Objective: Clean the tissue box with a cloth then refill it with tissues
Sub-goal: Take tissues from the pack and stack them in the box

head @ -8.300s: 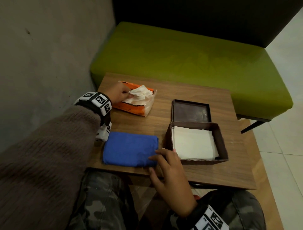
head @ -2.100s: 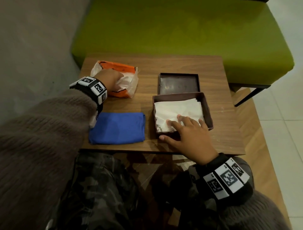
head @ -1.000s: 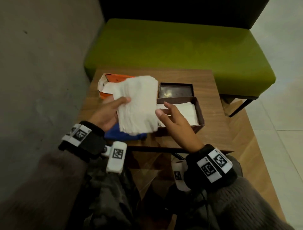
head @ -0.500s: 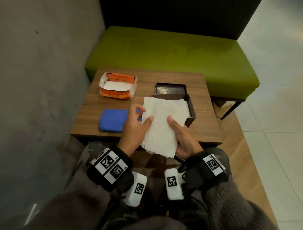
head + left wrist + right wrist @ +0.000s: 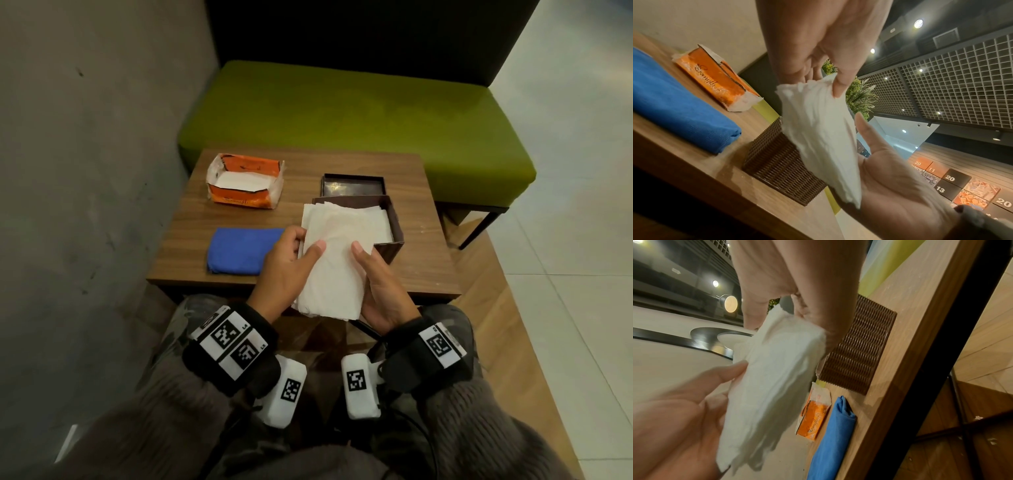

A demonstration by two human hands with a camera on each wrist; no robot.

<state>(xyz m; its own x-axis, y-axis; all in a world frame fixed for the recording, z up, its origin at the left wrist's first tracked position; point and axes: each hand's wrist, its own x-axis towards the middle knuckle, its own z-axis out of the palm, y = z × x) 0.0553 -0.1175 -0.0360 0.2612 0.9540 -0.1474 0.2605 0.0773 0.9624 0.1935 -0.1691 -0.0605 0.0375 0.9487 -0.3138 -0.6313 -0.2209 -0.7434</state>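
Observation:
Both hands hold a stack of white tissues (image 5: 334, 263) over the table's near edge, its far end overlapping the open brown tissue box (image 5: 394, 222). My left hand (image 5: 305, 246) pinches the stack's left side, thumb on top. On the right side my right hand (image 5: 363, 260) grips it, thumb on top and fingers hidden beneath. In the left wrist view the left thumb (image 5: 838, 91) presses the tissues (image 5: 822, 138) beside the woven box (image 5: 781, 159). White tissues lie inside the box. The folded blue cloth (image 5: 239, 250) lies left of the hands.
The box lid (image 5: 352, 186) lies behind the box. An opened orange tissue pack (image 5: 245, 181) sits at the back left of the small wooden table (image 5: 424, 267). A green bench (image 5: 342, 113) stands behind, with a grey wall (image 5: 85, 171) to the left.
My left hand pulled a stack of tissues out of the orange pack and my right hand left the box to take it. In the last half second the stack barely shifted.

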